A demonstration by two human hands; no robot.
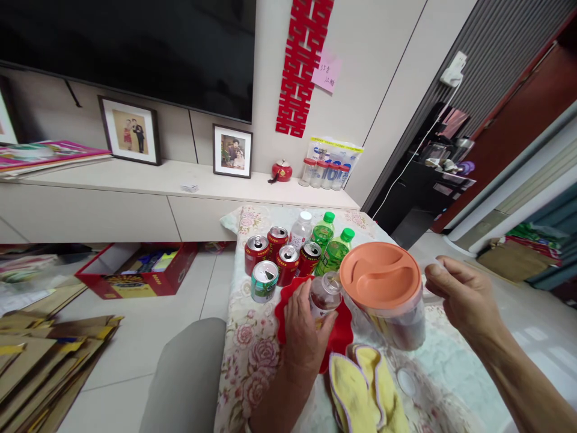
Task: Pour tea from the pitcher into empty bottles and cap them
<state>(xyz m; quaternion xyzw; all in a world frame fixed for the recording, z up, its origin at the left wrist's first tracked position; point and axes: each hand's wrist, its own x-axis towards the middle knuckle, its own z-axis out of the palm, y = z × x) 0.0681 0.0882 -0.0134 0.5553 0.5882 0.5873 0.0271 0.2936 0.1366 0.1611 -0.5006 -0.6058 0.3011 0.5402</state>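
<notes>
My left hand (pixel 303 331) is wrapped around a clear plastic bottle (pixel 324 291) with reddish-brown contents and no visible cap. Under it lies a red scalloped plate (pixel 346 331). My right hand (pixel 469 297) grips the handle of a clear pitcher (pixel 406 325) with an orange lid (pixel 383 273). The pitcher is tilted, its lid edge close to the bottle's mouth. No stream between them can be made out. Behind stand several red cans (pixel 287 267), a green-and-silver can (pixel 264 282), a white-capped bottle (pixel 301 231) and two green bottles (pixel 336 249). A folded yellow cloth (pixel 360 391) lies in front.
A floral tablecloth (pixel 252 349) covers the table. A small round clear disc (pixel 407 380) lies right of the cloth. Behind, a white cabinet (pixel 202 210) bears framed photos, a red pot (pixel 282 171) and red-lidded jars (pixel 322 174). Flattened cardboard (pixel 54 367) and a red box (pixel 139 282) are on the floor.
</notes>
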